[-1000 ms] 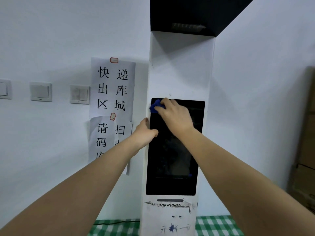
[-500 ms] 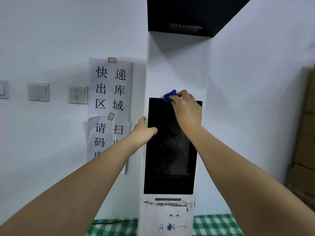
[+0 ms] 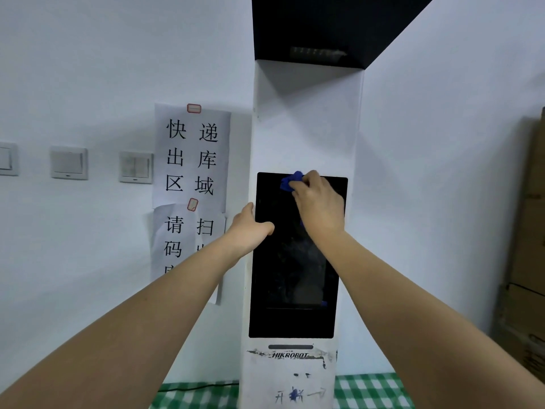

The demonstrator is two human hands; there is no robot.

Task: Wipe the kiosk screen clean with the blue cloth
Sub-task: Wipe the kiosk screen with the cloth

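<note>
Fingers (image 3: 298,191) of the right hand (image 3: 320,202) clench a bunched blue cloth (image 3: 290,181), pressing it against the top edge of the screen (image 3: 292,276); the cloth pokes out up and left of the knuckles. Left hand (image 3: 250,228) grips the kiosk (image 3: 306,128) edge, thumb lying on the glass. Dark and smudged, the screen stands upright, long axis vertical.

The kiosk screen (image 3: 295,270) is a tall, dark, glossy panel set upright in a white column, faintly smeared across its middle. The blue cloth (image 3: 290,182) is bunched into a small wad, pressed against the screen's top edge, slightly left of centre, mostly hidden under fingers (image 3: 306,184).
</note>
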